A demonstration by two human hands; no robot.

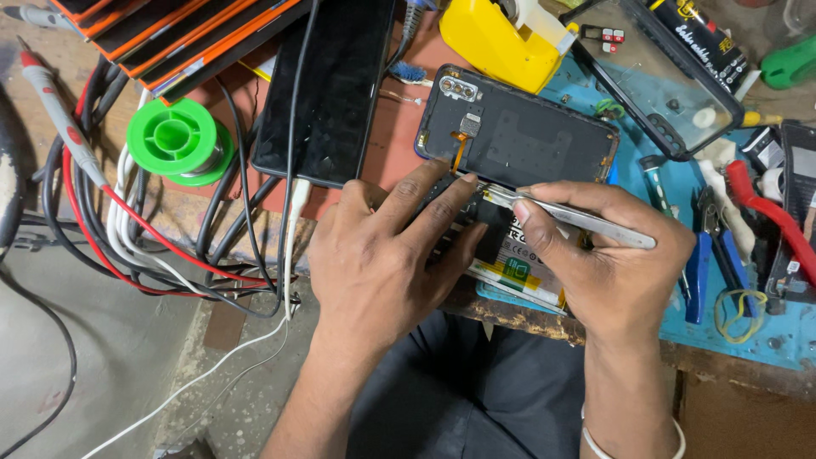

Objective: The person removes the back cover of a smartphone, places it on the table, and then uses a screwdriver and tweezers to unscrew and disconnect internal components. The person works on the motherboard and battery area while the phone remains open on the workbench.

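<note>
An opened phone lies at the bench's front edge, its battery (520, 265) exposed under my hands. My left hand (382, 255) presses down on its upper part, the forefinger stretched toward an orange flex cable (460, 150). My right hand (608, 255) grips metal tweezers (561, 212), whose tips meet the phone near my left fingertips. Just behind lies the phone's dark back cover (523, 136), inner side up, with camera holes at its top left.
A black phone (327, 85) lies face down at the back. A green solder spool (176, 140), tangled cables (144, 246), a yellow tape dispenser (497, 38), a clear phone case (671, 81), blue-handled pliers (701, 263) and a blue mat (765, 331) surround the work.
</note>
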